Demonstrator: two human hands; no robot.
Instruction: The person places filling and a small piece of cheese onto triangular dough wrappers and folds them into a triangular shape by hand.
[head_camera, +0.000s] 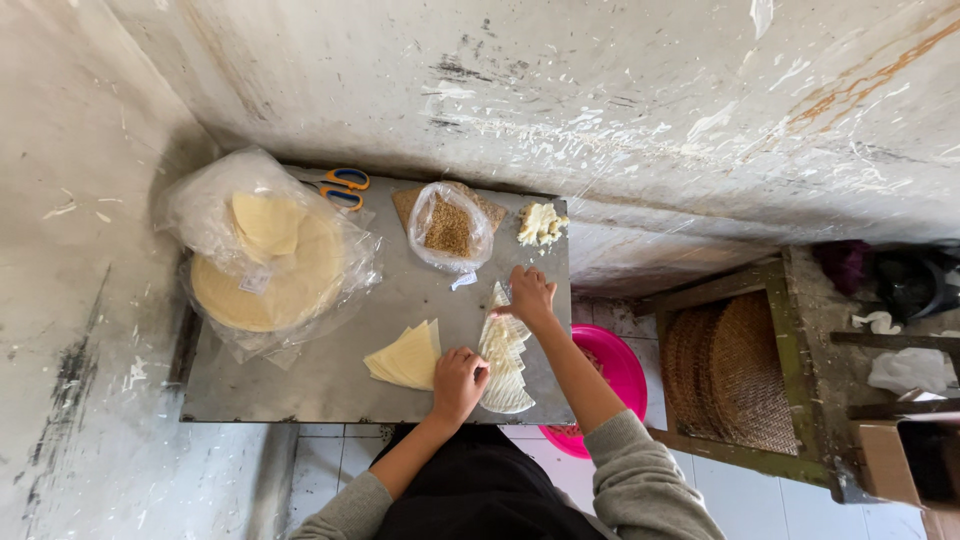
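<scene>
The person is wearing a grey long-sleeved top of soft, knitted-looking cloth. Both sleeves are sitting pushed back from the wrists, bunching in loose folds along the forearms. Over the front they are wearing something plain and black, an apron or a dark garment. The left hand (459, 380) and right hand (530, 294) are showing bare, with no gloves.

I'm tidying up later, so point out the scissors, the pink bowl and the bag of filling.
scissors (343, 187): head view, on the orange and blue handles.
pink bowl (618, 362): head view, on its inner wall.
bag of filling (450, 228): head view, on the brown contents.
</scene>
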